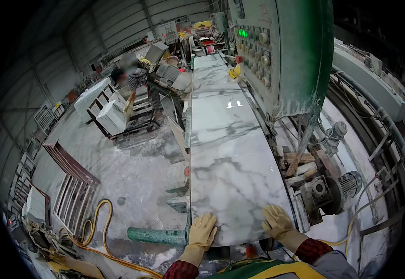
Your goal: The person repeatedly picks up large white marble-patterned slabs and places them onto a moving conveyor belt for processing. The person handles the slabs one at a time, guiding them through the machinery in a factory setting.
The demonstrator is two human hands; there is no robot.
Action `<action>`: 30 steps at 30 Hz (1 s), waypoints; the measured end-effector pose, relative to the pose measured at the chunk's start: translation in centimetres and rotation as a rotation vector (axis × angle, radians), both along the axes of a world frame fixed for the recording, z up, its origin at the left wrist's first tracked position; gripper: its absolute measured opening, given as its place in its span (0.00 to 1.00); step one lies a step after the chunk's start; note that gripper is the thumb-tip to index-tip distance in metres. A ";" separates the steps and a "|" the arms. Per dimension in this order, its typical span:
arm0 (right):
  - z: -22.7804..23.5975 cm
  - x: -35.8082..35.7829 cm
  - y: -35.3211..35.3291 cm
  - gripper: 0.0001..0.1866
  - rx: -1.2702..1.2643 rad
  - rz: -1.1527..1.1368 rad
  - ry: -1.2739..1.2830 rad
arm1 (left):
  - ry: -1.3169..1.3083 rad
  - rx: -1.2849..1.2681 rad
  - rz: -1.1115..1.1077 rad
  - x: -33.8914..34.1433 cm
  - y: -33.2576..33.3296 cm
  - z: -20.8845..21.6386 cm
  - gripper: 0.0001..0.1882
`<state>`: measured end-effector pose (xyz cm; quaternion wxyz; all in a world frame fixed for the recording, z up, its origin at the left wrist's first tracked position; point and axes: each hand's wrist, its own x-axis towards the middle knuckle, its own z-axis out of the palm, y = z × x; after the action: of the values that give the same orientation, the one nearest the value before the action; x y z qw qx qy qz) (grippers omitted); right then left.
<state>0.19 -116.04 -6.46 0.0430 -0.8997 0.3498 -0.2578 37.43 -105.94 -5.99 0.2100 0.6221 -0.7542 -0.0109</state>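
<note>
Slab (230, 153): long, glossy white marble, grey veins; left hand (202, 231), right hand (277, 222) flat on near edge, grip unclosed.

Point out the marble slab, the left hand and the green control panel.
marble slab (232, 153), head view, on the middle of its polished top.
left hand (202, 231), head view, on the back of the glove.
green control panel (277, 51), head view, on its front face.

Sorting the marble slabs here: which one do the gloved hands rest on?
The long grey-veined marble slab on the machine bed; both hands press its near edge, unlike the slabs stacked on the left rack.
</note>
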 end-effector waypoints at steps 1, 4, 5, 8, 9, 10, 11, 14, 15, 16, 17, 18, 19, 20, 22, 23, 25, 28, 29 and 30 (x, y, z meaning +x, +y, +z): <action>-0.3 0.1 -0.1 0.31 -0.025 -0.005 0.013 | 0.026 0.023 -0.010 0.0 -0.1 0.5 0.28; -1.6 1.1 0.0 0.33 -0.027 -0.025 0.078 | -0.002 0.008 0.005 -0.1 -0.1 0.1 0.29; -2.0 2.6 0.5 0.34 0.023 -0.030 0.117 | 0.005 -0.010 -0.003 -0.2 -0.4 0.1 0.28; -1.2 8.9 2.0 0.37 0.189 0.242 0.270 | 0.030 -0.097 -0.005 -0.1 -0.8 -0.1 0.25; 1.2 12.5 2.5 0.34 0.303 0.333 0.335 | 0.060 -0.112 0.001 0.4 -0.6 -0.7 0.24; 3.7 15.1 2.9 0.31 0.412 0.425 0.402 | 0.090 -0.131 0.007 1.1 -0.6 -1.5 0.23; 3.2 15.7 3.3 0.30 0.325 0.455 0.269 | 0.121 -0.154 0.000 1.4 -0.8 -1.9 0.23; 0.4 16.7 4.1 0.27 0.124 0.522 -0.042 | 0.106 -0.120 -0.014 1.2 -1.4 -1.4 0.22; 0.6 16.1 3.6 0.27 0.089 0.556 -0.073 | 0.097 -0.140 -0.012 0.8 -1.3 -1.0 0.22; 0.7 15.6 3.4 0.27 0.054 0.589 -0.106 | 0.100 -0.145 -0.010 0.7 -1.3 -0.8 0.22; 0.9 15.3 3.0 0.27 0.163 0.577 0.017 | 0.103 -0.149 -0.008 0.9 -1.4 -0.5 0.22; 2.6 15.1 2.7 0.27 0.277 0.565 0.141 | 0.108 -0.150 -0.003 0.9 -1.2 -0.5 0.22; 3.4 14.9 2.6 0.27 0.389 0.551 0.266 | 0.103 -0.152 -0.004 1.0 -1.3 -0.8 0.23; 2.2 14.3 2.7 0.27 0.305 0.527 0.159 | 0.097 -0.142 0.002 1.2 -1.3 -0.8 0.23; -0.3 11.6 2.9 0.25 0.138 0.458 -0.041 | 0.100 -0.123 -0.001 0.9 -1.6 -0.9 0.23; -0.9 10.4 2.9 0.24 0.077 0.441 -0.029 | 0.091 -0.150 -0.005 1.0 -1.8 -1.4 0.23; 0.2 8.5 2.5 0.22 -0.045 0.418 -0.009 | 0.087 -0.167 0.009 1.1 -1.7 -1.6 0.23; 1.2 4.0 1.6 0.21 -0.104 0.405 0.124 | 0.094 -0.160 0.016 1.0 -1.9 -1.1 0.23; 1.6 2.8 1.5 0.20 -0.057 0.334 0.155 | 0.100 -0.149 0.014 1.0 -1.9 -0.8 0.23; 2.2 1.6 1.4 0.19 -0.012 0.258 0.185 | 0.104 -0.140 0.007 0.9 -2.1 -0.7 0.23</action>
<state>1.76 -114.62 -4.31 0.0381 -0.9573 0.2320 -0.1680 38.30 -108.02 -6.69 0.2922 0.6069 -0.7391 0.0102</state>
